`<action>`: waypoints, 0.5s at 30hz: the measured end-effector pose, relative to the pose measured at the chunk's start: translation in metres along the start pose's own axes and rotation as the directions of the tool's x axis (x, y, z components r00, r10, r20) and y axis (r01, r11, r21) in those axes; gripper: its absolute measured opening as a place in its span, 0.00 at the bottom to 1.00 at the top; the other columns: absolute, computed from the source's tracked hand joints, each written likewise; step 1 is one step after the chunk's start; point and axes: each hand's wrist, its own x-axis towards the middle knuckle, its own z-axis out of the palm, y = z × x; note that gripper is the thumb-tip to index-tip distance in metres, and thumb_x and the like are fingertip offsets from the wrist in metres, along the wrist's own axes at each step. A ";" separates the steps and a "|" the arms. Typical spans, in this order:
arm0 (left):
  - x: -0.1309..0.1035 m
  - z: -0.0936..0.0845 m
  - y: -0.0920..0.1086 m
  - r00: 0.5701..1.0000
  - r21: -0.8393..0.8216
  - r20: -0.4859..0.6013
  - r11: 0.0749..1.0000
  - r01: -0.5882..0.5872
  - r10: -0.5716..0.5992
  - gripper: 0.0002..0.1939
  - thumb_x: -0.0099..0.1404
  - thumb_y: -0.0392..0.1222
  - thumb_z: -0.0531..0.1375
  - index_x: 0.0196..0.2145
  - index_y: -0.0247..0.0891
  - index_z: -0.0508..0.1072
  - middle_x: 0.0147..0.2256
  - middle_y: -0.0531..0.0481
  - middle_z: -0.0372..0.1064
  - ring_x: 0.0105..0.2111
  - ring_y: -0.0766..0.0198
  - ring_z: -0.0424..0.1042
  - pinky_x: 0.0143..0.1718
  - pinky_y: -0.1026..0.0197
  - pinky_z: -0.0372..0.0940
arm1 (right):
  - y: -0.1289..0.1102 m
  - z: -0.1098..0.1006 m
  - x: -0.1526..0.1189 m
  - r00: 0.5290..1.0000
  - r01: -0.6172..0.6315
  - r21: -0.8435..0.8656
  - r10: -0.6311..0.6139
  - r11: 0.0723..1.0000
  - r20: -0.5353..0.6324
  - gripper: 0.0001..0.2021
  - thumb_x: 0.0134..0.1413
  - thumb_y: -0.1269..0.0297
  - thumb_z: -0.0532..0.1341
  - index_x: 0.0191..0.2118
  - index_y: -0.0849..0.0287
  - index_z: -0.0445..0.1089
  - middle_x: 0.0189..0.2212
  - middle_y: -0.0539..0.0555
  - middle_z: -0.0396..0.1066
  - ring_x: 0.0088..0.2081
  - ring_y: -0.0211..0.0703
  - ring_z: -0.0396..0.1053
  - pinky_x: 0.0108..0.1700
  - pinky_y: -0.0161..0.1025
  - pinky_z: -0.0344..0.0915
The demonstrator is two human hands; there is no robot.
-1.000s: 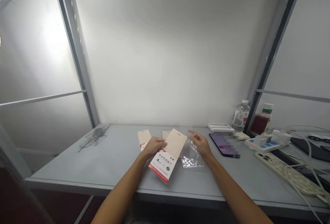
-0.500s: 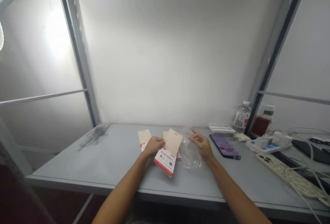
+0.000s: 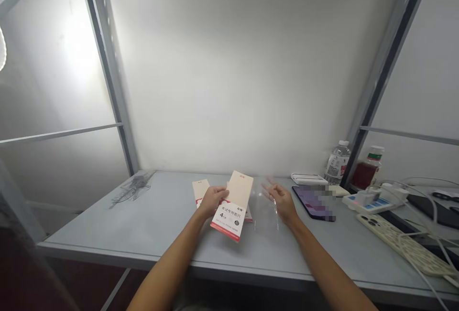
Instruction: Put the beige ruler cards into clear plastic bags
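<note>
My left hand (image 3: 212, 201) grips a cream card with a white and red printed lower part (image 3: 238, 196), held tilted above the desk. Behind it, other cream and red cards (image 3: 201, 188) lie on the grey desk, partly covered by my hand and the held card. To the right, my right hand (image 3: 281, 202) is closed on a clear plastic bag (image 3: 265, 213), with some fingers seen through the film. The bag hangs between my right hand and the held card.
A tablet-like phone (image 3: 313, 202), a white box (image 3: 308, 179) and a water bottle (image 3: 337, 162) stand or lie at the right. Beyond are a power strip (image 3: 371, 201), a patterned phone case (image 3: 401, 241), cables and a red jar (image 3: 366, 170). Dark thin strands (image 3: 134, 187) lie far left.
The card in my left hand has turned more upright and risen slightly. My right hand's fingers have closed on the clear bag, which is now spread flatter.
</note>
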 end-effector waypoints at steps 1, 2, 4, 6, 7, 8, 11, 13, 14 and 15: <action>-0.001 0.001 0.000 0.999 0.011 0.035 1.000 0.004 -0.004 0.12 0.53 0.45 0.57 0.28 0.33 0.71 0.21 0.49 0.68 0.19 0.67 0.66 0.18 0.67 0.55 | 0.001 0.000 0.000 1.000 -0.001 -0.017 0.001 1.000 0.001 0.16 0.46 0.56 0.58 0.19 0.58 0.54 0.53 0.57 0.61 0.51 0.52 0.62 0.47 0.44 0.62; -0.002 0.002 0.000 0.998 0.034 0.055 0.999 0.014 -0.016 0.12 0.53 0.45 0.57 0.29 0.33 0.71 0.22 0.49 0.68 0.20 0.67 0.66 0.18 0.68 0.55 | 0.002 0.000 0.001 1.000 -0.004 -0.031 0.004 1.000 0.006 0.15 0.46 0.56 0.58 0.19 0.58 0.55 0.54 0.57 0.60 0.51 0.53 0.62 0.48 0.45 0.61; -0.002 0.004 -0.002 0.998 0.108 0.044 0.993 0.039 -0.044 0.11 0.53 0.44 0.56 0.27 0.33 0.71 0.20 0.50 0.67 0.19 0.68 0.65 0.17 0.68 0.54 | 0.002 0.001 0.000 1.000 -0.009 -0.030 0.010 1.000 0.029 0.15 0.46 0.56 0.58 0.19 0.58 0.56 0.56 0.56 0.57 0.52 0.52 0.61 0.49 0.45 0.59; -0.001 0.005 -0.005 0.998 0.180 -0.003 0.982 0.061 -0.061 0.11 0.53 0.43 0.55 0.25 0.33 0.71 0.18 0.52 0.66 0.17 0.68 0.64 0.16 0.68 0.52 | 0.001 0.001 -0.001 0.998 -0.014 0.016 0.013 1.000 0.065 0.14 0.47 0.57 0.58 0.19 0.59 0.56 0.57 0.55 0.54 0.53 0.52 0.60 0.50 0.46 0.59; 0.000 0.006 -0.007 0.998 0.202 -0.022 0.977 0.068 -0.065 0.11 0.53 0.43 0.55 0.25 0.33 0.71 0.18 0.52 0.65 0.17 0.68 0.64 0.16 0.68 0.52 | 0.001 0.000 -0.001 0.997 -0.020 0.052 0.015 0.998 0.082 0.14 0.47 0.57 0.58 0.19 0.59 0.56 0.58 0.54 0.53 0.53 0.53 0.59 0.50 0.46 0.59; 0.000 0.006 -0.008 0.997 0.213 -0.032 0.975 0.070 -0.065 0.11 0.53 0.43 0.55 0.26 0.33 0.71 0.18 0.51 0.66 0.17 0.68 0.64 0.16 0.68 0.52 | 0.000 0.000 -0.002 0.995 -0.027 0.091 0.018 0.995 0.096 0.14 0.47 0.58 0.58 0.19 0.59 0.56 0.58 0.54 0.53 0.53 0.53 0.59 0.49 0.46 0.60; 0.001 0.006 -0.010 0.999 0.187 0.002 0.981 0.048 -0.050 0.12 0.54 0.45 0.55 0.29 0.32 0.72 0.21 0.49 0.69 0.20 0.65 0.67 0.18 0.67 0.55 | -0.003 0.000 -0.002 0.991 -0.052 0.190 0.027 0.980 0.132 0.13 0.47 0.58 0.57 0.20 0.58 0.56 0.58 0.54 0.53 0.53 0.54 0.60 0.46 0.48 0.63; 0.001 0.007 -0.009 0.999 0.140 0.040 0.990 0.028 -0.034 0.14 0.55 0.46 0.55 0.32 0.33 0.71 0.24 0.48 0.70 0.22 0.64 0.69 0.20 0.66 0.58 | -0.004 0.000 -0.002 0.990 -0.070 0.207 0.042 0.976 0.137 0.13 0.47 0.58 0.57 0.20 0.57 0.55 0.57 0.54 0.54 0.53 0.55 0.60 0.45 0.48 0.64; 0.001 0.007 -0.008 0.999 0.117 0.042 0.993 0.024 -0.029 0.14 0.55 0.47 0.55 0.33 0.33 0.71 0.25 0.47 0.70 0.23 0.63 0.69 0.20 0.66 0.59 | -0.005 0.000 -0.001 0.990 -0.075 0.199 0.049 0.977 0.130 0.13 0.47 0.58 0.57 0.20 0.57 0.54 0.57 0.54 0.55 0.53 0.54 0.60 0.45 0.48 0.64; 0.001 0.007 -0.007 0.999 0.095 0.022 0.995 0.023 -0.025 0.14 0.54 0.47 0.56 0.33 0.33 0.71 0.25 0.48 0.70 0.23 0.63 0.69 0.21 0.66 0.59 | -0.005 0.000 -0.001 0.992 -0.076 0.190 0.054 0.979 0.118 0.13 0.46 0.58 0.57 0.20 0.57 0.54 0.57 0.54 0.55 0.53 0.54 0.60 0.45 0.48 0.64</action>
